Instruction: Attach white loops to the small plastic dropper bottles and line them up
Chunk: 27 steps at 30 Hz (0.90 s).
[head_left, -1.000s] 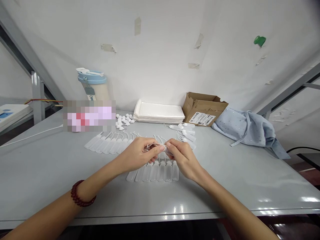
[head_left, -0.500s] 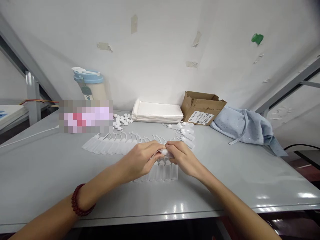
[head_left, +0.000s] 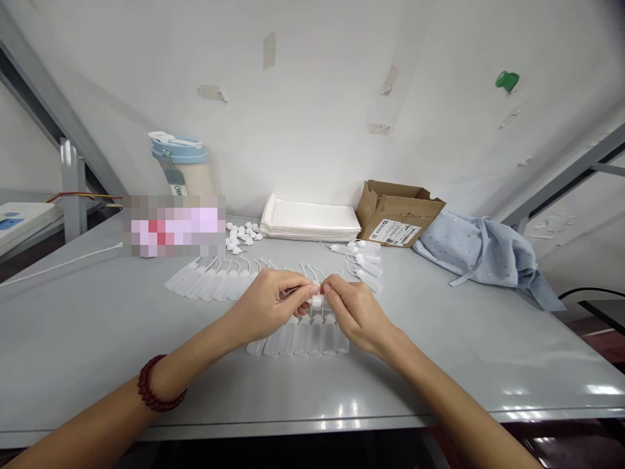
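Over the middle of the table, my left hand (head_left: 273,296) and my right hand (head_left: 359,309) come together around a small plastic squeeze bottle. Its white cap (head_left: 317,301) shows in the gap between them. Left fingertips pinch the cap's nozzle side, while the right fingers close around the bottle end; most of its body is hidden. Just below my hands lies a row of translucent squeeze bottles (head_left: 303,337) side by side. Another row of bottles with thin tails (head_left: 215,283) fans out behind my left hand, partly covered by it.
Loose white caps (head_left: 239,236) lie in a pile near a blurred pink item (head_left: 185,228). Several bottles (head_left: 366,260) rest at right. Behind stand a white stack (head_left: 312,220), a cardboard box (head_left: 400,212) and a blue-lidded tumbler (head_left: 180,159). Blue cloth (head_left: 478,251) lies right.
My hands have shifted slightly and my left fingers have regrouped closer at the cap. The whole view has moved a little; the bottle stays between my hands.
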Available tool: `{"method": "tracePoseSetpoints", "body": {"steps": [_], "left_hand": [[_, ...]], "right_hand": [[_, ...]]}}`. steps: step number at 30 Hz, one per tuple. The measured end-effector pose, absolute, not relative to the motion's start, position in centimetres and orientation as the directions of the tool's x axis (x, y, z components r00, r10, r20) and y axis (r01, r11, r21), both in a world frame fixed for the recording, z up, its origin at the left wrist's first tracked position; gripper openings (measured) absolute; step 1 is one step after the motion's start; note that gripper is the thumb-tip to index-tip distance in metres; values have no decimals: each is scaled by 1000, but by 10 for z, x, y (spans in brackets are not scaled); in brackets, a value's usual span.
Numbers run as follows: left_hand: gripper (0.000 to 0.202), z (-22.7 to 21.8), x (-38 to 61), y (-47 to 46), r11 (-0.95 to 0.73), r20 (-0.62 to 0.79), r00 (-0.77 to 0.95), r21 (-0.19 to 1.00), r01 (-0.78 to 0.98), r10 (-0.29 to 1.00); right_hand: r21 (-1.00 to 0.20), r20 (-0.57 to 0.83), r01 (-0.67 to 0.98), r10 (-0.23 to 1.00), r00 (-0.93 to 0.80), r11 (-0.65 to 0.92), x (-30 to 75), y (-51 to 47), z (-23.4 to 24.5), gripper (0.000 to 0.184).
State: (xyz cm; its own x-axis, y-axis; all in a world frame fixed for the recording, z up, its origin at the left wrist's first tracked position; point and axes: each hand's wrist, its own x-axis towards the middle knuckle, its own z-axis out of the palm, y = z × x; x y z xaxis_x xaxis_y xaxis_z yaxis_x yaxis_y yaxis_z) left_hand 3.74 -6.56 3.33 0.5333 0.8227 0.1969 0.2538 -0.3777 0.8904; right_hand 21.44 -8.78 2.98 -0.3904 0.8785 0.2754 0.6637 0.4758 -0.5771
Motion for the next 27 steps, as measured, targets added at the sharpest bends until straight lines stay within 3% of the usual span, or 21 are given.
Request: {"method": "tracePoseSetpoints", "body": {"steps": [4,8,12,14,17,19,21,23,27], "left_hand": [[26,33,38,-65,-307,142,507,916,258,850],[25,35,35,-65,-242,13,619,926,288,785],[30,33,34,-66,-343,55,654,883,321,754],[32,29,35,-66,-541,237,657,782,308,716],[26,20,37,-66,-828,542,648,488,276,535],[20,14,38,-66,-910,636,652,311,274,414],[17,11,38,-66,-929,662,653,240,280,368],[16,12,38,-67,-915,653,640,289,282,404],[20,23,37,-69,-811,572,590,508,290,570]], "right_hand": [[-561,276,685,885,-374,465,216,-87,30,20],[-571,279,683,890,-360,456,217,-86,30,19],[-551,289,689,882,-372,471,215,-85,28,23],[-528,298,701,878,-375,479,215,-85,28,26],[-525,286,711,884,-370,468,215,-83,29,28],[-558,253,707,901,-353,434,215,-82,30,31],[-614,214,689,922,-323,384,215,-81,31,35],[-686,183,646,938,-294,336,214,-82,32,39],[-773,174,565,952,-251,290,213,-83,32,41]]}}
